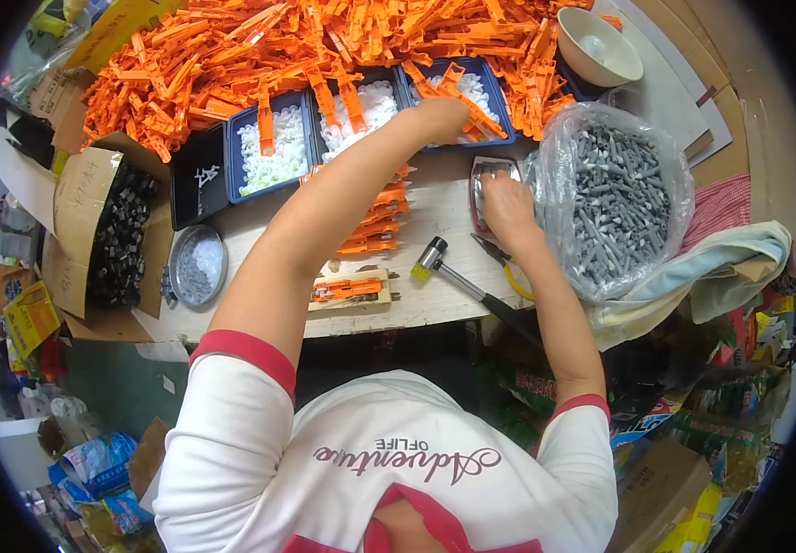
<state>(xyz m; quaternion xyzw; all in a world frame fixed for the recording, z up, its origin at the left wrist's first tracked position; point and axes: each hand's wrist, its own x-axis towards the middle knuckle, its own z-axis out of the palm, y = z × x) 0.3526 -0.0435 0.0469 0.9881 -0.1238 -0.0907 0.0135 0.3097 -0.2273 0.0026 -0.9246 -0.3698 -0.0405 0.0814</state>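
Observation:
At the far side of the table, my left hand reaches over a blue tray of small white parts. Its fingers bend down beside an orange plastic part that lies slantwise across the tray; their tips are hidden. My right hand dips with fingers drawn together into a small metal dish; whatever they pinch cannot be made out. Below my left forearm, an orange assembly sits in a pale block fixture. A row of orange parts lies just beyond it.
A hammer and yellow-handled pliers lie near the front edge. Right stands a clear bag of grey pins; left, a carton of black parts and a round metal dish. Orange parts heap at the back beside a cream bowl.

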